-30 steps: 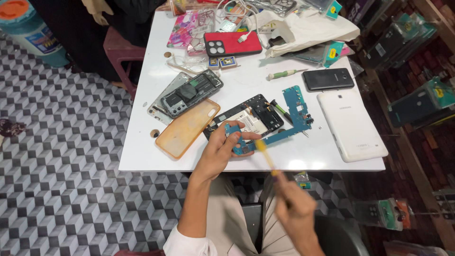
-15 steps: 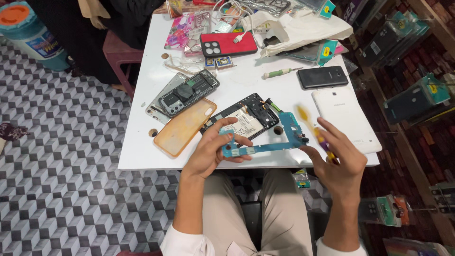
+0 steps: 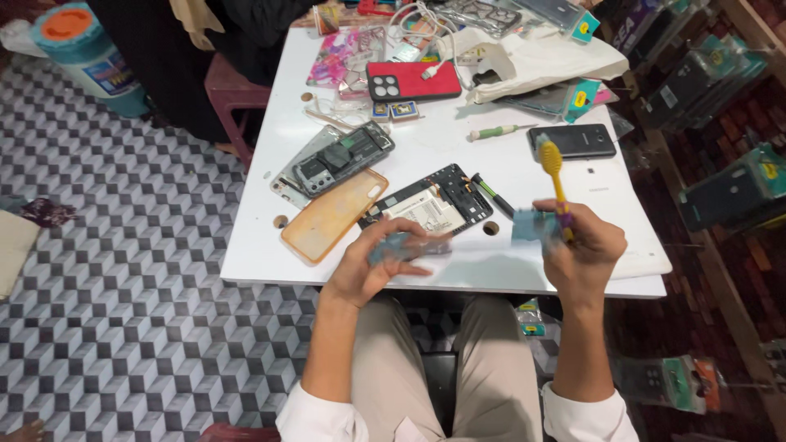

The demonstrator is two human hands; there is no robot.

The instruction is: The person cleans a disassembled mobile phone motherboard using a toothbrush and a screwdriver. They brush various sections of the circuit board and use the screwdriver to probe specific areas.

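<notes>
My right hand [image 3: 583, 250] grips a yellow toothbrush [image 3: 555, 176] upright beside a blurred teal part [image 3: 530, 225]. My left hand [image 3: 381, 262] curls loosely around another blurred teal piece [image 3: 401, 245] at the tabletop's [image 3: 491, 266] near edge. Brushing seems underway; steadying comes next.

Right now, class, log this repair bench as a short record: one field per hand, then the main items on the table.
left hand: holds a blurred bluish part over the table edge
right hand: grips a yellow toothbrush, head up, with a bluish piece
white table: bears the parts
opened device: beside an orange case
black phone: far right
red case: far side
</notes>
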